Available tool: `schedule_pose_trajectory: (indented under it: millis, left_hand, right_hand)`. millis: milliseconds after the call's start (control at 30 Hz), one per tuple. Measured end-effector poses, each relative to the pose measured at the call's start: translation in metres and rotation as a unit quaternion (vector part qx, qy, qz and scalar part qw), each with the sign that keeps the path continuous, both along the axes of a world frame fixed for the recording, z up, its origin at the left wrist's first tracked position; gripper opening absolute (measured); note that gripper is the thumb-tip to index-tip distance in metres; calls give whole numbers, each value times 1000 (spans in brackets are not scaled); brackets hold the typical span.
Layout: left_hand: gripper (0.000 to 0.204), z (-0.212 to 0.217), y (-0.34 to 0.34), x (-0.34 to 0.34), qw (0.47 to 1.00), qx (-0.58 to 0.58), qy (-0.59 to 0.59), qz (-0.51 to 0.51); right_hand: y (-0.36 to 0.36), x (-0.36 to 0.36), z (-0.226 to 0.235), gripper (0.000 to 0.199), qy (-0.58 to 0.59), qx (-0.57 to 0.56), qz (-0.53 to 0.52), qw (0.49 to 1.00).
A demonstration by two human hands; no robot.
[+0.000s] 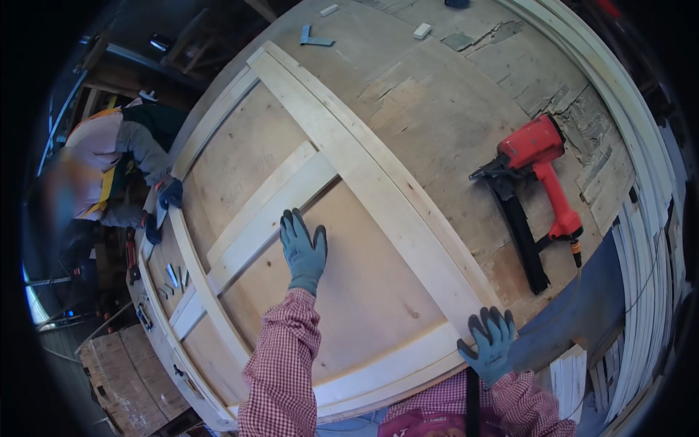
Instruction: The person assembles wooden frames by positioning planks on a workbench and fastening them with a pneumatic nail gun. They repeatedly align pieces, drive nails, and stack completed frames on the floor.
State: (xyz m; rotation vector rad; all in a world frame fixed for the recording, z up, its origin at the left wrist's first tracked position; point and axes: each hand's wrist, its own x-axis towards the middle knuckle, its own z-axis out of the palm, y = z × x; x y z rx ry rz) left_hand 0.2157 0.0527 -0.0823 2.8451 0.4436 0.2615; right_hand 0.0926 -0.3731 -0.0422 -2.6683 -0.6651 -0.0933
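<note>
A large wooden panel framed with pale wood strips lies across the workbench in front of me. My left hand, in a grey-blue work glove with dark fingertips, is open over the panel, its fingers stretched beside the loose-looking middle slat. Whether its fingertips touch that slat I cannot tell. At the near right corner of the panel, my right hand in a matching glove rests with fingers spread on the frame strip. Neither hand holds anything. A red and black nail gun lies on the bench to the right.
A co-worker's gloved hand is at the panel's left edge. A metal try square and a small white block lie at the far side. Long wood strips are stacked at right; a cardboard-like stack stands at lower left.
</note>
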Motion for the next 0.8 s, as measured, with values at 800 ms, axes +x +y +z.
schedule_pose_trajectory:
  millis: [800]
  left_hand:
    - [41, 26, -214, -160, 926, -340, 119, -111]
  right_hand:
    - [-66, 13, -23, 82, 229, 56, -123, 964]
